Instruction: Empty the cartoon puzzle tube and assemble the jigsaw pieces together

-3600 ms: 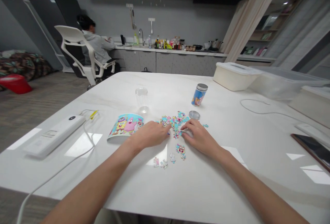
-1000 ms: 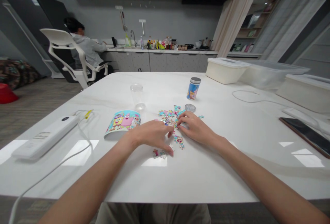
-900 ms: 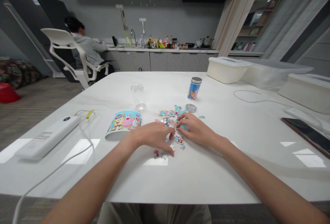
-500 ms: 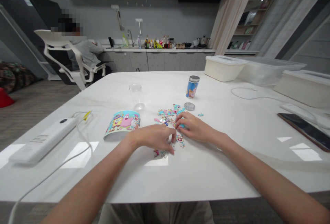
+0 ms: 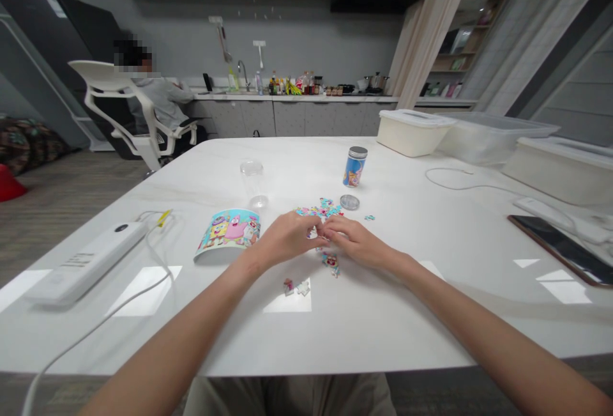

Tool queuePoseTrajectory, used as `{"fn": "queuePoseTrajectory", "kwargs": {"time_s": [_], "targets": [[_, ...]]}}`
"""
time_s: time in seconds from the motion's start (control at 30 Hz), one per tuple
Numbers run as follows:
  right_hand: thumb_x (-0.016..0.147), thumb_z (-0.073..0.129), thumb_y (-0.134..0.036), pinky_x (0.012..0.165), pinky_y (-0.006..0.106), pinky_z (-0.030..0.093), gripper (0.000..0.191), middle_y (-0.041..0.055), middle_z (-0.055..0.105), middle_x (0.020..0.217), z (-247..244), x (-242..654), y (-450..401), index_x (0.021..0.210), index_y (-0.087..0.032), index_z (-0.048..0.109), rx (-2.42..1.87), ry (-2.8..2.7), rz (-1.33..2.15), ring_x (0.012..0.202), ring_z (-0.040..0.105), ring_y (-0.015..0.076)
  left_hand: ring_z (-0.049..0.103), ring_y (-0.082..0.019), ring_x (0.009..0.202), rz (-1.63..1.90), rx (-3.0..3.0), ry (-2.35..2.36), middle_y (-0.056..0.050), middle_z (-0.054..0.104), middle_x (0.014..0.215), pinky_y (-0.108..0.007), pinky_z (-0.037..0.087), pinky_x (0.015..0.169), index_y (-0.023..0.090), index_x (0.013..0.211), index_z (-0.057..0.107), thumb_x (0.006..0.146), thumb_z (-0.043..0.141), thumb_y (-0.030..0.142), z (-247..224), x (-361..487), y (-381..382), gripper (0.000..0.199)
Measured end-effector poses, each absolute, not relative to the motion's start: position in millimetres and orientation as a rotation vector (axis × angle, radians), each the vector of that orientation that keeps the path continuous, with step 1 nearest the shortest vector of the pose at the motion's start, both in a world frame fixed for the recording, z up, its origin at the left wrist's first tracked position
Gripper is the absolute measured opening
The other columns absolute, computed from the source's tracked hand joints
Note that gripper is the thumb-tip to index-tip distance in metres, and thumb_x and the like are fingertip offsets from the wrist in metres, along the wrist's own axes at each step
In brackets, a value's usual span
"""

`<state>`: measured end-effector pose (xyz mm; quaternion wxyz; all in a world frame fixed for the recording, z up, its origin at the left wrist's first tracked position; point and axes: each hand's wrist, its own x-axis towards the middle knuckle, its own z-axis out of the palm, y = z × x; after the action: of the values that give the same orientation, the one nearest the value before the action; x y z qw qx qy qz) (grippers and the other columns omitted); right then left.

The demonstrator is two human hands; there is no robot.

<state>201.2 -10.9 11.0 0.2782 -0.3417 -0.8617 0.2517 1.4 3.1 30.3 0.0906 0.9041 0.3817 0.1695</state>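
My left hand [image 5: 288, 236] is bent over the middle of the jigsaw pile, its thumb and fingers closed around what looks like a puzzle piece. Against its fingertips rest those of my right hand [image 5: 358, 240], curled together; whatever they grip is hidden. Loose puzzle pieces [image 5: 320, 210] spread behind the hands, partly covered by them. Nearer me lie a small joined cluster [image 5: 330, 261] with a cartoon face and two pieces [image 5: 295, 287] apart on the left. A curved cartoon picture sheet [image 5: 230, 231] stands bowed beside my left hand.
A clear plastic jar [image 5: 253, 184], a blue cartoon can [image 5: 355, 168] and a round lid [image 5: 349, 202] stand beyond the pile. At left is a white power strip [image 5: 86, 266] with a cable; at right, a phone [image 5: 560, 246] and storage boxes [image 5: 414, 131]. A person sits farther back.
My left hand has moved up and away from the front pieces to meet my right hand's fingertips. Two pieces at the front are now uncovered. The view has tilted slightly.
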Motion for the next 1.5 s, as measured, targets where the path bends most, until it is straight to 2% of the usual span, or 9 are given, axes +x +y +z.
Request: {"fn": "queuePoseTrajectory", "kwargs": {"time_s": [0.17,0.27,0.47,0.63,0.73,0.97,1.1,1.3,1.5], "targets": [[0.096,0.045,-0.043,0.084,0.036,0.043,0.032,0.0046,0.067,0.091,9.8,201.2,-7.6,0.087,-0.021,0.066,-0.944,-2.198,0.8,0.088,0.057,0.0196,0.062,-0.014,0.059,0.602,2.805,1.215,0.0,0.069,0.07,-0.024,0.039,0.058,0.021,0.091,0.068,0.09,0.06,0.04,21.4,2.5,4.2,0.021],[0.092,0.048,-0.05,0.074,0.032,0.043,0.039,0.0041,0.064,0.082,10.5,201.8,-5.0,0.077,-0.019,0.067,-1.016,-2.064,0.892,0.082,0.057,0.0188,0.063,-0.015,0.058,0.716,2.892,1.192,0.0,0.069,0.066,-0.024,0.039,0.056,0.02,0.098,0.066,0.092,0.056,0.046,14.2,2.3,4.7,0.028],[0.082,0.058,-0.057,0.06,0.029,0.036,0.043,-0.0011,0.051,0.062,11.5,203.5,-2.5,0.064,-0.018,0.062,-1.099,-1.752,1.241,0.059,0.044,0.0125,0.064,-0.013,0.058,0.811,2.987,1.171,-0.002,0.072,0.069,-0.023,0.038,0.051,0.021,0.105,0.064,0.1,0.042,0.039,7.3,0.6,8.2,0.03],[0.076,0.069,-0.042,0.061,0.028,0.039,0.026,-0.0015,0.058,0.066,11.8,203.1,-2.7,0.087,-0.018,0.069,-1.06,-1.614,1.394,0.059,0.048,0.011,0.065,-0.012,0.062,0.714,2.967,1.206,-0.004,0.074,0.08,-0.024,0.039,0.053,0.023,0.116,0.062,0.101,0.038,0.029,10.3,-1.5,9.9,0.029],[0.072,0.074,-0.037,0.064,0.029,0.044,0.034,0.0007,0.065,0.073,14.8,202.9,-3.3,0.1,-0.019,0.066,-1.06,-1.556,1.421,0.066,0.057,0.0133,0.063,-0.012,0.06,0.67,2.984,1.228,-0.004,0.073,0.076,-0.024,0.039,0.052,0.023,0.114,0.064,0.101,0.037,0.028,11.8,-1.4,9.6,0.03],[0.065,0.08,-0.039,0.064,0.027,0.045,0.03,0.0014,0.065,0.075,16.0,205.5,-1.6,0.078,-0.018,0.062,-1.079,-1.472,1.421,0.072,0.06,0.0136,0.062,-0.012,0.057,0.72,3.018,1.17,-0.003,0.073,0.074,-0.023,0.038,0.051,0.024,0.115,0.064,0.101,0.036,0.028,10.0,-0.4,8.5,0.032],[0.064,0.08,-0.04,0.063,0.026,0.045,0.031,-0.001,0.062,0.072,12.6,205.3,-1.2,0.076,-0.018,0.062,-1.085,-1.432,1.412,0.066,0.056,0.0111,0.062,-0.013,0.057,0.689,3.007,1.137,-0.003,0.072,0.071,-0.024,0.04,0.053,0.024,0.119,0.062,0.1,0.037,0.033,8.8,0.5,7.6,0.032],[0.06,0.084,-0.038,0.069,0.029,0.047,0.034,0.0008,0.067,0.074,12.9,204.3,-1.9,0.077,-0.018,0.063,-1.08,-1.379,1.502,0.071,0.062,0.0139,0.064,-0.016,0.06,0.673,3.013,1.161,-0.005,0.072,0.07,-0.025,0.042,0.054,0.022,0.116,0.063,0.097,0.045,0.042,9.3,1.8,7.5,0.033],[0.065,0.081,-0.036,0.07,0.028,0.047,0.026,0.001,0.068,0.076,16.4,209.2,-0.6,0.078,-0.017,0.067,-1.064,-1.431,1.518,0.071,0.062,0.0125,0.065,-0.017,0.058,0.66,3.086,1.16,-0.004,0.072,0.068,-0.024,0.038,0.052,0.022,0.111,0.062,0.098,0.042,0.046,11.3,2.4,7.1,0.034]]}}
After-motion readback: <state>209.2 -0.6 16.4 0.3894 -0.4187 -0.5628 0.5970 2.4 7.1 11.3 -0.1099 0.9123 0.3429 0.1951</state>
